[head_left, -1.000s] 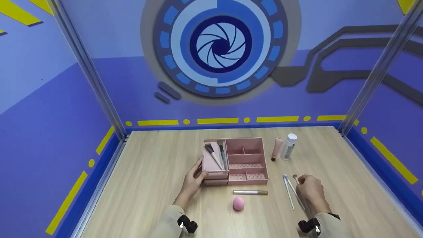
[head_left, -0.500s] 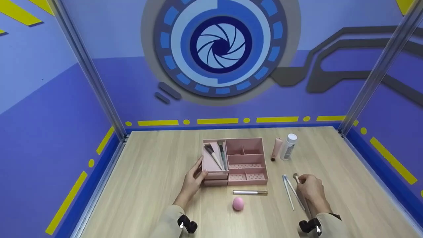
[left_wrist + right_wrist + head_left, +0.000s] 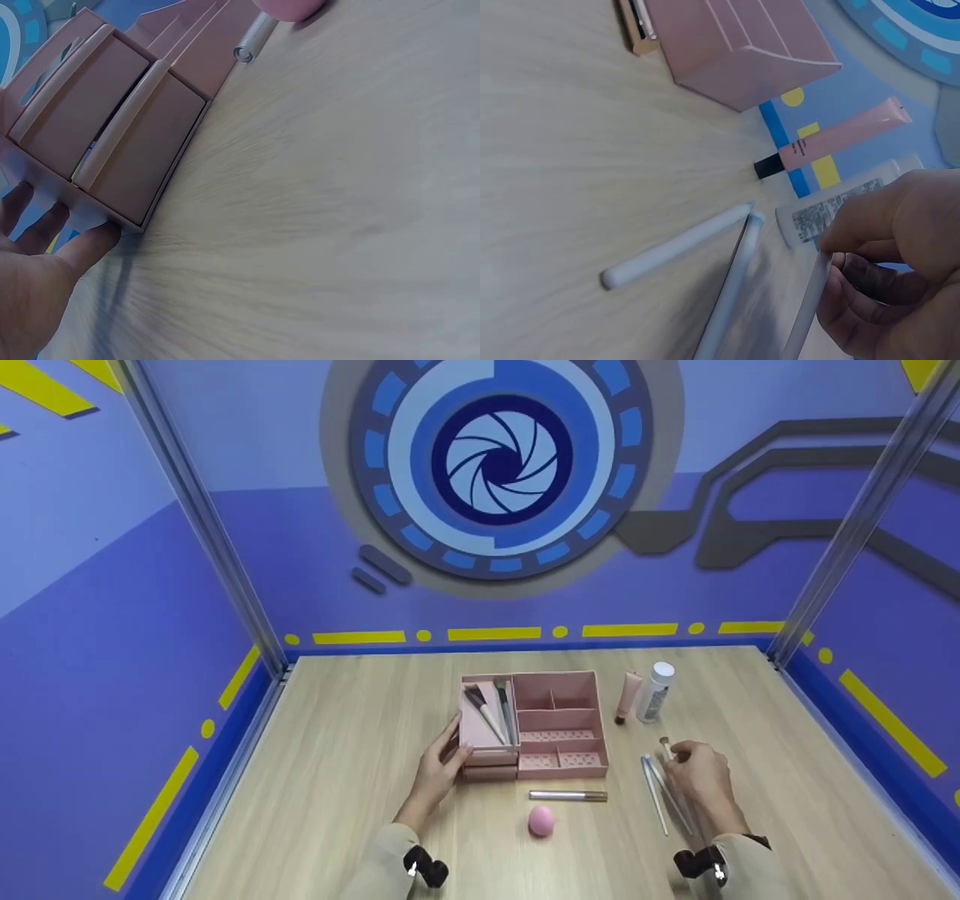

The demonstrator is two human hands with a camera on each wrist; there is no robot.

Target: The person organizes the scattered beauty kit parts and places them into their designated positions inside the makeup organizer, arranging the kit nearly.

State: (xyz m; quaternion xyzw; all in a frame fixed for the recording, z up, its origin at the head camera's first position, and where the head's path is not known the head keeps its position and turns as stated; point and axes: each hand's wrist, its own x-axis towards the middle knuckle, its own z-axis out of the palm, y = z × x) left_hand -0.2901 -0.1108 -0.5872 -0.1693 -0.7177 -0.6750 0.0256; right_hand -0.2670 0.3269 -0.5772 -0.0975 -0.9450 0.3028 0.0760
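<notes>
In the head view my left hand [image 3: 437, 771] rests against the left side of a pink makeup organizer [image 3: 562, 702]. The left wrist view shows its fingertips touching the side wall, next to two drawers [image 3: 142, 142]. Two makeup brushes [image 3: 491, 715] lie in the organizer's top left tray. At the right, my right hand [image 3: 703, 781] pinches a makeup brush [image 3: 666, 747] between thumb and fingers, bristles pointing away from me. Its pale handle [image 3: 808, 307] shows in the right wrist view. Just left of that hand, two thin white sticks [image 3: 655, 796] lie on the table.
A pink tube [image 3: 628, 696] and a white-capped bottle [image 3: 657, 694] stand right of the organizer. In front of it lie a silver and gold tube [image 3: 568, 796] and a pink egg-shaped makeup sponge [image 3: 541, 820]. Painted walls border the wooden table [image 3: 360, 697].
My right hand has moved slightly forward and left, and the makeup brush in it has moved along. The left hand and the organizer have stayed in place.
</notes>
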